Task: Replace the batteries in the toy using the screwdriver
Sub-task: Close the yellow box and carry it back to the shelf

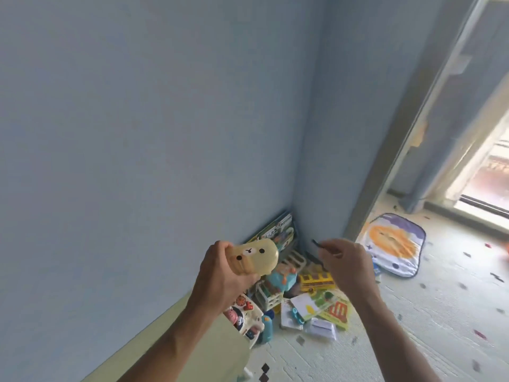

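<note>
Toy (62,257): gripped in the closed left hand (217,274), lower centre, face side shown.
Screwdriver (319,244): pinched by right hand (348,260).
Progress: battery cover unseen; unscrewing judged not yet begun.

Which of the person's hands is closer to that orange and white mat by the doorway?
Right. The right hand is just left of the mat; the left hand is further left.
</note>
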{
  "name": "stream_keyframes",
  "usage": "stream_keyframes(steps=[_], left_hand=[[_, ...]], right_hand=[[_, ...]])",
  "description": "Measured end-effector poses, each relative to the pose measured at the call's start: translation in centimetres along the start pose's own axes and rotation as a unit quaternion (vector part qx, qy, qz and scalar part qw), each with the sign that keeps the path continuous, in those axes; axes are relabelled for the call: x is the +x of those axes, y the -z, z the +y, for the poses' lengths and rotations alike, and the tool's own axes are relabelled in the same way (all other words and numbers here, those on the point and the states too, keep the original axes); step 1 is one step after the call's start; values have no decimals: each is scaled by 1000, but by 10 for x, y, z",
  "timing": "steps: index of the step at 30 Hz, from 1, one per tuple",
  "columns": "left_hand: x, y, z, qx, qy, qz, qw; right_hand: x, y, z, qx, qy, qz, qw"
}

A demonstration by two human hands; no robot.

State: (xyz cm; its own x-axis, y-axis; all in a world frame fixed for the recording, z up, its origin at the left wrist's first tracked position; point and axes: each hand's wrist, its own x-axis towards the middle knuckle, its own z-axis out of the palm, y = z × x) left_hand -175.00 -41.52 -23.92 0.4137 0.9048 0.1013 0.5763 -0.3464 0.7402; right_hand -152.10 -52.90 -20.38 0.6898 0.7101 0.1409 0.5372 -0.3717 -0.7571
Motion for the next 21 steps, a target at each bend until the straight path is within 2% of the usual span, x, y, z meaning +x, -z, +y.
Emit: stream_keyframes(steps=[8,16,21], left_hand=[[3,-30,177,-7,-105,-55,993],[3,-139,321,1,-179,-124,976],[9,-208,404,-3,-204,-147,968]], right_hand=[[-8,183,17,10,-45,129,991],[4,326,94,30,-80,198,976],[26,408,149,4,-79,219,973]])
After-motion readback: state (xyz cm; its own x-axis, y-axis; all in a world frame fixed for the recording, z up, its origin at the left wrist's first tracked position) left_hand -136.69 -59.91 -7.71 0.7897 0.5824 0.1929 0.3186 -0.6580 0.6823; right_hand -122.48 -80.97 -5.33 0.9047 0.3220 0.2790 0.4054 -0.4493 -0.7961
